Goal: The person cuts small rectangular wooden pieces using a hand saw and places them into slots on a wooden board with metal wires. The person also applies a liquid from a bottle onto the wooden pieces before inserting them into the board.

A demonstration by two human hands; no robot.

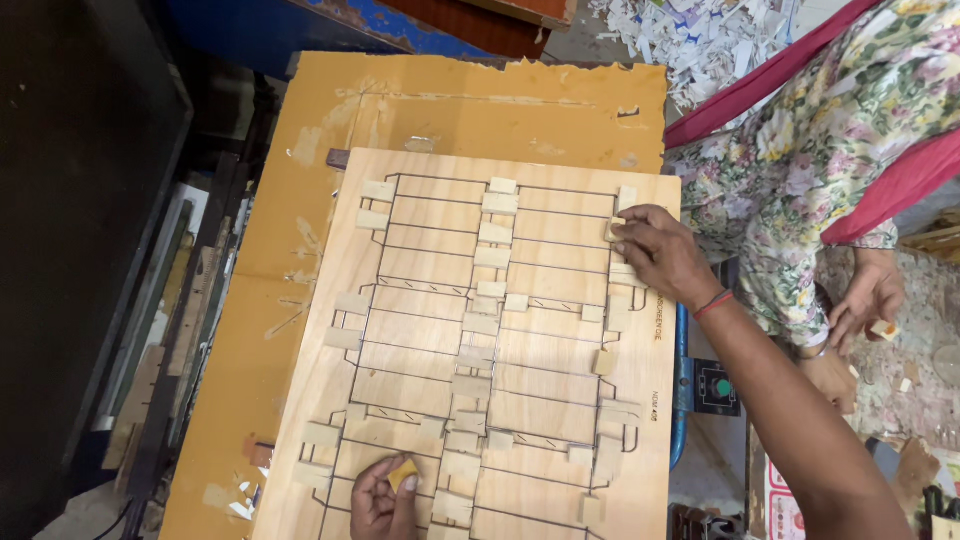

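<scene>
1. Foam pad (404, 472), a small tan-orange square, sits pinched in the fingertips of the left hand (385, 500), which is closed on it near the bottom edge of the plywood die board (420, 340), left of that edge's middle.
2. Right hand (662, 255) presses its fingertips onto a pale foam block (613, 229) close to the board's right edge, toward the top right corner; the fingers are bent down on the block, touching rather than lifting it.
3. Thin dark metal rules run in a grid of lines across the board, and many pale foam blocks stand beside them, in a column down the middle and along both side edges.
4. Beneath the board lies a worn orange-brown sheet (450, 100), showing beyond the board's top and left edges.
5. Beyond the board's right edge, another person in a flowered garment (800, 150) holds a small pale piece (882, 329) in one hand (868, 295).
6. White paper scraps (700, 35) lie heaped past the sheet's top right corner.
</scene>
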